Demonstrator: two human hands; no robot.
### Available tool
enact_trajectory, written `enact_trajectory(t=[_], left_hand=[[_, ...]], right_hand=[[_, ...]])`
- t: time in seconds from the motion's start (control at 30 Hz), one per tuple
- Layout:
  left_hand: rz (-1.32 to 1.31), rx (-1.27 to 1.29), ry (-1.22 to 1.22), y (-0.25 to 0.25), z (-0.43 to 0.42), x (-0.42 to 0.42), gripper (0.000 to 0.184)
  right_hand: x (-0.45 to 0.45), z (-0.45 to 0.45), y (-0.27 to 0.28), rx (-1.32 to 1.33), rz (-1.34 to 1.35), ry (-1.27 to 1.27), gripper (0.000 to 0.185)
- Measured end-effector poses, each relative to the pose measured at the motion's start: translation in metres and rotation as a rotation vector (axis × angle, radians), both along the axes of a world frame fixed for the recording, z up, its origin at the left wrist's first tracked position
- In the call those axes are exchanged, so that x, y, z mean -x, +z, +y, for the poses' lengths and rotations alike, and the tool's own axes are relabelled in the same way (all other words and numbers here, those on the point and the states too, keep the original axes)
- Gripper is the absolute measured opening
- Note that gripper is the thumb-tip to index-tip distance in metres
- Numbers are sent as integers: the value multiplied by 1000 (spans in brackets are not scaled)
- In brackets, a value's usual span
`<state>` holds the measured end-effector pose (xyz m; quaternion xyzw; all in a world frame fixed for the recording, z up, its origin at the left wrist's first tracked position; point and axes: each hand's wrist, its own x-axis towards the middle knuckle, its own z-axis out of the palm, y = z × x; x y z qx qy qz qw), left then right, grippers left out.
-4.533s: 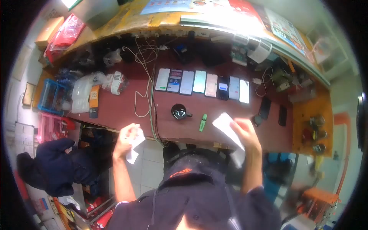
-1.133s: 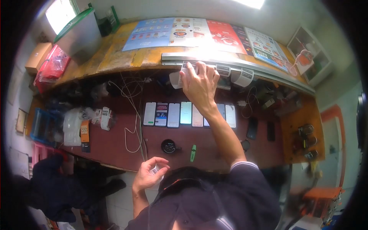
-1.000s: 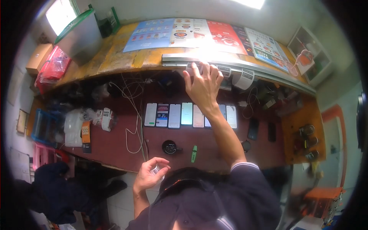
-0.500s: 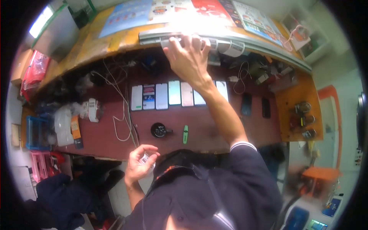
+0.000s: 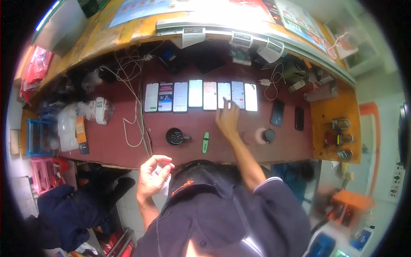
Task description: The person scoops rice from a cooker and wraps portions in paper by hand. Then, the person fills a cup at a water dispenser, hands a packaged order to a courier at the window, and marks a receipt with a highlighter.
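Several phones with lit screens stand in a row across the dark red table, among them a phone (image 5: 224,91) just beyond the fingertips of my right hand (image 5: 229,118). That hand has its fingers partly spread, with nothing in it. My left hand (image 5: 153,177) is closed around a small white paper (image 5: 162,176) at the table's front edge. Three printed white slips hang from the metal rail (image 5: 218,33): a left slip (image 5: 193,37), a middle slip (image 5: 241,39) and a right slip (image 5: 271,50). A black mug (image 5: 175,136) and a green highlighter (image 5: 206,142) lie between my hands.
A bottle (image 5: 257,135) lies right of my right hand. Two dark phones, one a black phone (image 5: 299,118), rest farther right. White cables (image 5: 130,115) run down the left side, near plastic bags and an orange box (image 5: 81,129). A blue basket (image 5: 39,137) stands at the left.
My right hand has left the rail and come down over the row of phones, open. The left slip now hangs uncovered. My left hand still holds the paper. The camera view has shifted.
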<state>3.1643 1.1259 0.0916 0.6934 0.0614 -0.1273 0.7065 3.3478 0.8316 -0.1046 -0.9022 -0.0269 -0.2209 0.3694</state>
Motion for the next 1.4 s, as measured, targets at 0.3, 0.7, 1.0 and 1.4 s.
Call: enact_trajectory(t=[0.3,0.7,1.0,1.4], left_hand=[[-20,-51,-100,8,-10,-18,21],[67,-40,-44,4,-22,-28,21],[-202,-47,298,-34,-52,-52,24],[-27,432,557,-90,-54,-6,45]], right_hand=[[15,-16,-59,472,214,-113,52],[64,20,-3,-127,264,-28,52],[112,67,137,-748,595,898,35],[144,57,105,-810,851,878,23]])
